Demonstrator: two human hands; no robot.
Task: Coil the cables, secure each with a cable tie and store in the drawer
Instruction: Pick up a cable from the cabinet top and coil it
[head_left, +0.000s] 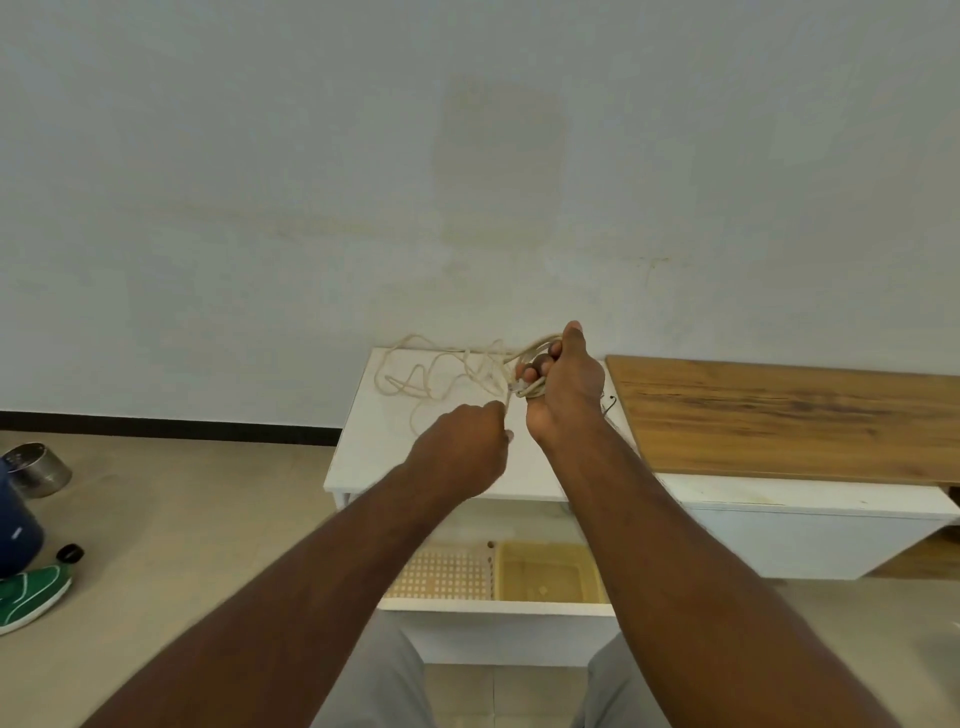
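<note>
A long beige cable (439, 371) lies in loose loops on the white cabinet top (374, 447), against the wall. My right hand (563, 387) grips a few coiled turns of the cable, thumb raised, with the clear plug end beside its fingers. My left hand (465, 449) is curled and pinches a strand of the same cable just left of the right hand. Below my arms the white drawer (498, 608) stands pulled out, holding a perforated tray (447, 574) and a yellowish clear box (548, 571). A thin dark tie (609, 402) lies just right of my right wrist.
A wooden board (789, 415) covers the cabinet top to the right. On the floor at left are a metal pot (36, 467), a dark blue container (15, 530), a black cap (71, 553) and a green shoe (31, 597). My knees are under the drawer.
</note>
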